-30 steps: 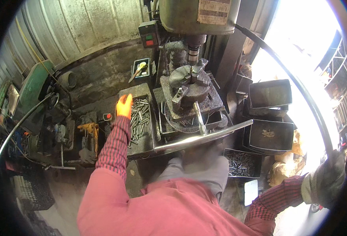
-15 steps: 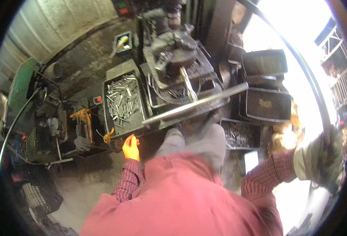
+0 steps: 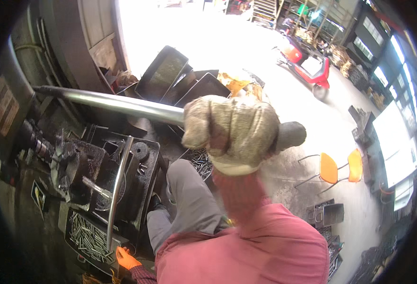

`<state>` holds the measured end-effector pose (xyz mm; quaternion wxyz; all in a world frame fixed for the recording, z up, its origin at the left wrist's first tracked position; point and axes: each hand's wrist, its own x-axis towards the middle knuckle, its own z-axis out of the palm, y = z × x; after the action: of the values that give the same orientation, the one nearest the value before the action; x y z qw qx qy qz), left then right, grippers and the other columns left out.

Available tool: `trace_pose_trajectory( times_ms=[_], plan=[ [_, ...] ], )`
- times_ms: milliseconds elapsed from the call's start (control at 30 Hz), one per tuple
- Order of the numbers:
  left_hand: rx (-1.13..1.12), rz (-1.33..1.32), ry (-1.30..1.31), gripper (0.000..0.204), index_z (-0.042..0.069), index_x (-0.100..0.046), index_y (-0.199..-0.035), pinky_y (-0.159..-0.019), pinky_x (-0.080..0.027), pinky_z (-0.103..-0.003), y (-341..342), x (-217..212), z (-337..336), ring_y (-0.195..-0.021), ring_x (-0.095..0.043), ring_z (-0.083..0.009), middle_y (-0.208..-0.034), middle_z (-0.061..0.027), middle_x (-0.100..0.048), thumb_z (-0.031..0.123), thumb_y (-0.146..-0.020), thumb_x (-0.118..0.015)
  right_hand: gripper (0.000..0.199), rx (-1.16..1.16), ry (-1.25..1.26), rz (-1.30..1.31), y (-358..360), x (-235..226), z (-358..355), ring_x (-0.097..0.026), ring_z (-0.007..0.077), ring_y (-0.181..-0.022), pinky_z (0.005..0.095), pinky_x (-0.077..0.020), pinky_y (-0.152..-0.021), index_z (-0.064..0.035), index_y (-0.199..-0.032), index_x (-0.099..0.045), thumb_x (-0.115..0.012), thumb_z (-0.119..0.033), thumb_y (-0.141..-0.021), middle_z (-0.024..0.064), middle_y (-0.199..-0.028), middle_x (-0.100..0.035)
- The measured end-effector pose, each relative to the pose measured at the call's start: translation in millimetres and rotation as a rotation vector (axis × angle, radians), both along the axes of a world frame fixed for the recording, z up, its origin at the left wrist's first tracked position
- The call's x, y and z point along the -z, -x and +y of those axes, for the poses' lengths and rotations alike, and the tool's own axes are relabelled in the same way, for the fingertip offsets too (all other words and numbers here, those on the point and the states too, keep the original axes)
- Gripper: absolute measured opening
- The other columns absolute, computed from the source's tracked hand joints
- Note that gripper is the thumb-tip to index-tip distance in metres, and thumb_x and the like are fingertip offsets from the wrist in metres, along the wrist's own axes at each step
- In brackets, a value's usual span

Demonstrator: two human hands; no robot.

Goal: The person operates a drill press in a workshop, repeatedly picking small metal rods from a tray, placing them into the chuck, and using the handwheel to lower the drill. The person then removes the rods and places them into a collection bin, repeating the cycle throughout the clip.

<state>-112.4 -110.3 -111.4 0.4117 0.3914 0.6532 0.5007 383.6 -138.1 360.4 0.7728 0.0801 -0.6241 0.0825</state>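
My right hand [image 3: 237,130], in a worn whitish work glove, is wrapped round the end of a long metal lever [image 3: 123,105]. The lever reaches left toward the machine, and its dark grip end [image 3: 291,136] sticks out past the fist. My left hand [image 3: 127,258], in an orange glove, is low at the left beside a tray [image 3: 66,222] of short metal pins [image 3: 91,239]. Its fingers look drawn together; anything between them is too small to make out. The lower end of a shiny straight bar [image 3: 118,194] is close to those fingers.
A greasy machine [image 3: 76,165] with a round steel weight [image 3: 140,150] stands at the left. Dark bins [image 3: 163,75] are stacked beyond the lever, and a box of metal pieces [image 3: 198,161] sits by my knee. Orange chairs [image 3: 328,168] and a red scooter [image 3: 308,66] are at the right.
The view has swung to the right. My right hand, still on the lever, now shows large in the middle. My left hand is still beside the pin tray.
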Motion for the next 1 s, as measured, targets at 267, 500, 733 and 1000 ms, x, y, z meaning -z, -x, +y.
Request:
trace_pose_trajectory(
  times_ms=[267,500,733,1000],
  plan=[
    [0.074,-0.006,0.005,0.033,0.002,-0.067,-0.123,-0.072,-0.049,-0.026,-3,21,16,-0.086,-0.063,-0.0124,-0.098,-0.0039,-0.068,0.030,-0.105,-0.064,0.056,0.005,0.019,0.002,9,9,-6,-0.044,0.0125,-0.048,0.0342,-0.0435,-0.055,-0.0193,-0.067,-0.055,-0.049,-0.065,-0.099,-0.0050,-0.058,-0.049],
    [0.066,0.113,0.045,0.038,-0.006,-0.066,-0.125,-0.082,-0.057,-0.034,-26,-32,10,-0.095,-0.069,-0.0224,-0.109,-0.0138,-0.072,0.026,-0.104,-0.062,0.053,-0.046,0.078,0.085,8,29,-3,-0.046,0.0124,-0.052,0.0347,-0.0430,-0.060,-0.0189,-0.068,-0.055,-0.051,-0.063,-0.097,-0.0049,-0.059,-0.050],
    [-0.079,-0.031,0.055,0.029,-0.007,-0.070,-0.118,-0.077,-0.057,-0.030,-14,-18,0,-0.082,-0.069,-0.0166,-0.098,-0.0107,-0.073,0.017,-0.101,-0.065,0.050,-0.408,0.173,0.349,-31,56,-35,-0.048,0.0123,-0.056,0.0351,-0.0425,-0.066,-0.0185,-0.068,-0.056,-0.054,-0.060,-0.095,-0.0048,-0.059,-0.050],
    [-0.125,-0.153,0.097,0.023,-0.005,-0.069,-0.117,-0.070,-0.057,-0.029,-32,5,-8,-0.080,-0.068,-0.0154,-0.095,-0.0086,-0.071,0.010,-0.100,-0.068,0.046,-1.966,-0.277,0.370,-41,64,-55,-0.051,0.0121,-0.060,0.0356,-0.0419,-0.072,-0.0181,-0.068,-0.057,-0.058,-0.057,-0.093,-0.0047,-0.059,-0.051]
  ],
)
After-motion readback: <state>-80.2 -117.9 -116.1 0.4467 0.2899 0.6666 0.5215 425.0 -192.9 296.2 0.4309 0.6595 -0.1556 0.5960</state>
